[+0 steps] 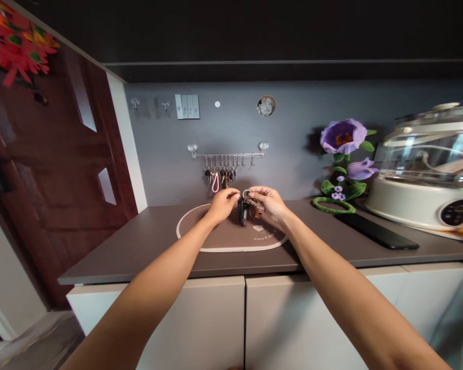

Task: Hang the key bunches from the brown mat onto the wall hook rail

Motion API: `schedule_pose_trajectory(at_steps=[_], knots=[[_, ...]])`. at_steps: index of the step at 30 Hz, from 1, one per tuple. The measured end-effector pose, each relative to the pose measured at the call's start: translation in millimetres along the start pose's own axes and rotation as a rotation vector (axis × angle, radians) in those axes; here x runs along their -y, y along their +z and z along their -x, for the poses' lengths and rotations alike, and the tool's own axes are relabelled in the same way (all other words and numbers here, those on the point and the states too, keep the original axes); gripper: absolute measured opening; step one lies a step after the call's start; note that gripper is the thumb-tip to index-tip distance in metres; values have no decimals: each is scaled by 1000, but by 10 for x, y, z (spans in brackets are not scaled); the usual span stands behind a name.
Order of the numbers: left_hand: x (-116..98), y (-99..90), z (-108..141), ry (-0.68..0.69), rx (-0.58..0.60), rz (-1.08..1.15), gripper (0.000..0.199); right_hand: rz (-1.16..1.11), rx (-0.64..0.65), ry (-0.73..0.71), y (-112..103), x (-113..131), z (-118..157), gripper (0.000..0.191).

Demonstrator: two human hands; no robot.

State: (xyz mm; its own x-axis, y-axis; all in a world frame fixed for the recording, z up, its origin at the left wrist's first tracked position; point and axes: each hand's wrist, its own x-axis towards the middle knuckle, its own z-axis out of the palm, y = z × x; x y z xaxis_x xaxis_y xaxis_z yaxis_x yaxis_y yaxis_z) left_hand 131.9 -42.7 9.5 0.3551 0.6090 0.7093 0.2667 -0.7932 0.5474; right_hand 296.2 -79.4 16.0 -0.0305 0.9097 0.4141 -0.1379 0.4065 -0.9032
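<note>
A bunch of keys [242, 209] on a metal ring hangs above the oval brown mat [216, 237], with a dark fob and a small brown tag among the keys. My right hand [269, 202] pinches the ring and some keys from the right. From the left, the thumb and fingertips of my left hand [222, 204] close at the dark fob's upper end; their exact hold is partly hidden. Behind my hands, a clear hook rail [229, 154] is fixed to the grey wall. Several keys and a pink loop strap [215, 182] hang from its hooks.
On the right of the dark countertop [111, 246] lie a black phone [375, 230] and a purple flower ornament [343, 139] with a green base. A white appliance [408, 200] with a clear cover stands beyond. An overhead cabinet [254, 36] spans the top.
</note>
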Motion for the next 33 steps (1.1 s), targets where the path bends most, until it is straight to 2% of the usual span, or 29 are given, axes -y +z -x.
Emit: schedule_pose_trajectory(at_steps=[5, 12, 20, 25, 29, 33], knots=[[21, -2, -11, 41, -36, -66, 21, -41, 16, -10, 118, -50, -4, 30], [15, -24, -21, 62, -57, -88, 19, -44, 37, -14, 154, -64, 0, 32], [16, -60, -41, -25, -51, 13, 19, -88, -14, 3, 146, -49, -16, 29], [84, -47, -51, -33, -54, 54, 19, -95, -25, -1, 120, -66, -30, 26], [159, -43, -66, -63, -89, 113, 19, -95, -71, 4, 90, -63, -43, 22], [191, -59, -84, -86, -149, 271, 16, -116, -121, 9, 40, -69, -74, 19]])
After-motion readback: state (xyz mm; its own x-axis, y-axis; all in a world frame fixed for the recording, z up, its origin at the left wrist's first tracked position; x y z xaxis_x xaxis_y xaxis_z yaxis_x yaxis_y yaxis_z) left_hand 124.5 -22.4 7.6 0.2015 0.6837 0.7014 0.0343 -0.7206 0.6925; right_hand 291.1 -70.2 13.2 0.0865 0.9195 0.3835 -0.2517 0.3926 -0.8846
